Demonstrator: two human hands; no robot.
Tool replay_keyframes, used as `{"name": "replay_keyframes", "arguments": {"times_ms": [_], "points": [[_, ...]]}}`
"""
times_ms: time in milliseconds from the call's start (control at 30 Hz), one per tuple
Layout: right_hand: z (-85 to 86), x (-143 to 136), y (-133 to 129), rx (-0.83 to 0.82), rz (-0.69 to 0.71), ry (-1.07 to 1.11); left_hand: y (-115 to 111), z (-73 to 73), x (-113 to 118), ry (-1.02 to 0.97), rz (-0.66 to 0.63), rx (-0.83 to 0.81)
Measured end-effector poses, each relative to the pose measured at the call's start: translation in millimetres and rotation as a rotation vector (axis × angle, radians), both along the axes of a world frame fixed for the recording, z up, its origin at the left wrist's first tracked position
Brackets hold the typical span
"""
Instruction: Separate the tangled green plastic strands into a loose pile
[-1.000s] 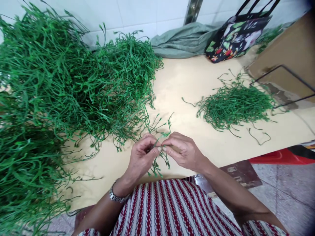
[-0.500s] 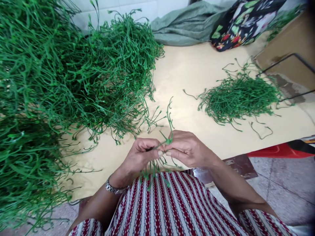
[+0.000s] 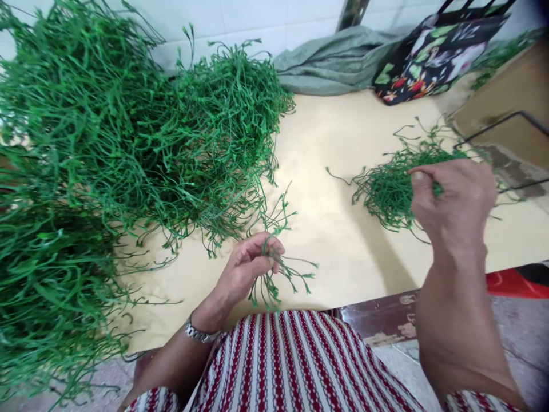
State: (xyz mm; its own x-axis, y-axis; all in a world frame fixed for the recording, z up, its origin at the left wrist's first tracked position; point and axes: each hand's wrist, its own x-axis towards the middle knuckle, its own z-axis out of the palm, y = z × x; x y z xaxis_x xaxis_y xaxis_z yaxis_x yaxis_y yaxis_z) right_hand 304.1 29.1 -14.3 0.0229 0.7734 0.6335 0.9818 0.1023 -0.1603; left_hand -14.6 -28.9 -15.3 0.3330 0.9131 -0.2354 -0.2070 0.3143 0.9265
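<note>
While the left hand (image 3: pixel 251 264) keeps its grip pinched on a bunch (image 3: pixel 269 288) of green stems, near the close edge of the tabletop (image 3: pixel 326 149), here's the right hand (image 3: pixel 458 197), raised over the small pile (image 3: pixel 386 186)! Its fingers are curled, thumb up by the forefinger, but whether a stem sits between them, I cannot tell. Away to the left sprawls the big heap (image 3: pixel 128 126); at the back, the floral bag (image 3: pixel 437 54); far right, the box (image 3: pixel 506 97).
</note>
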Motion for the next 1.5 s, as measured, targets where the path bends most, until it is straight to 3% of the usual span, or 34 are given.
{"name": "replay_keyframes", "arguments": {"times_ms": [133,200,300,400,467,533,600,667,1000,1267,1400,1500], "points": [[-37.5,34,24,-0.095,-0.05,-0.14,-1,-0.3,2,0.002,0.011,-0.007],[-41.8,35,25,-0.095,-0.049,-0.128,-2,0.1,3,0.031,-0.014,-0.005],[-23.0,21,14,-0.051,-0.024,-0.07,-3,1.4,3,0.069,-0.014,-0.019],[5.1,-18,-3,-0.097,0.21,0.151,-3,3.9,6,0.101,-0.016,-0.012],[15.9,-52,-15,-0.301,0.514,0.416,-3,5.8,9,0.118,-0.03,0.011],[17.7,-87,-26,-0.647,0.747,0.601,-4,7.5,13,0.132,-0.043,0.041],[13.4,-113,-34,-0.882,0.844,0.721,-5,8.4,15,0.147,-0.049,0.078],[7.3,-129,-40,-0.98,0.848,0.8,-7,7.8,16,0.167,-0.051,0.121],[-9.3,-137,-60,-1.009,0.659,1.113,-9,-2.7,17,0.281,0.037,0.235],[-6.6,-134,-57,-0.798,0.803,0.842,-8,-6.9,11,0.348,-0.073,0.275],[-7.2,-129,-55,-0.834,0.869,0.868,-7,-7.7,10,0.421,-0.115,0.338],[-10.8,-130,-56,-0.779,0.845,0.905,-7,-7.5,12,0.473,-0.143,0.376]]}}
